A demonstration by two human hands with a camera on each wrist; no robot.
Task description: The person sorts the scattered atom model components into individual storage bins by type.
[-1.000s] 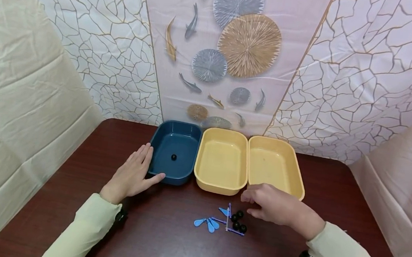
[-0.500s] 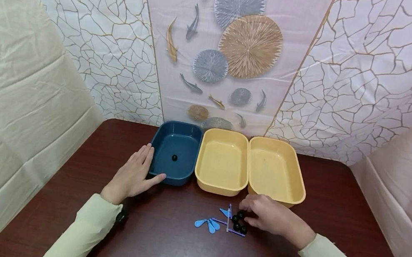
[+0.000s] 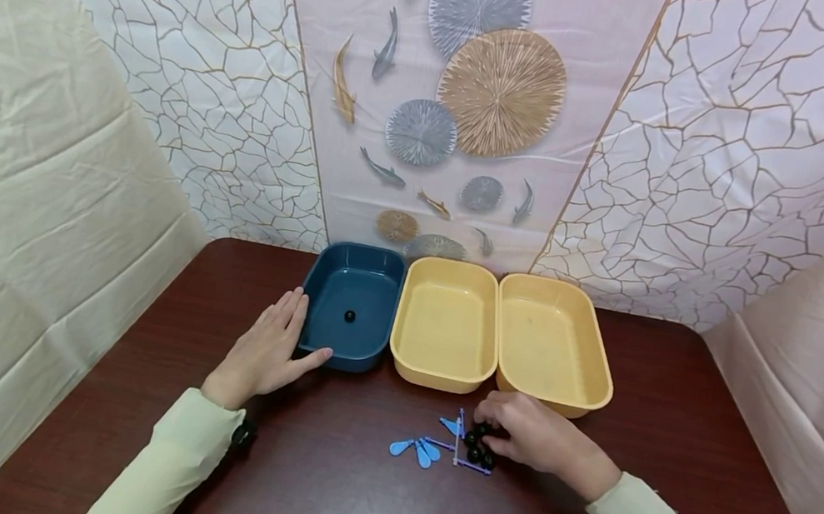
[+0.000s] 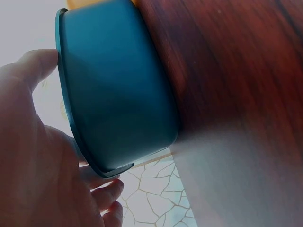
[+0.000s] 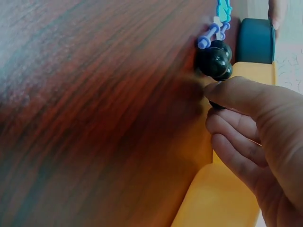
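My left hand [image 3: 264, 352] rests on the near left corner of a dark blue bin [image 3: 351, 363], fingers straight along its side and thumb over the front rim. One black ball [image 3: 350, 316] lies inside that bin. In front of the yellow bins, my right hand [image 3: 535, 434] reaches down to a small cluster of black balls [image 3: 475, 455]. Its thumb and fingertips pinch one black ball [image 5: 217, 105], mostly hidden by the thumb in the right wrist view. Beside the cluster lie thin purple rods [image 3: 474, 467] and a light-coloured rod [image 3: 455, 450].
Several light blue drop-shaped pieces [image 3: 424, 455] lie left of the rods, one more [image 3: 449, 424] above them. A middle yellow bin [image 3: 441, 382] and a right yellow bin [image 3: 604, 386] stand in a row beside the blue one, near a patterned cloth [image 3: 432, 209] behind the table.
My right hand has moved down and slightly left from the front of the right yellow bin to the black balls, its fingers closing on one. My left hand has stayed in place.
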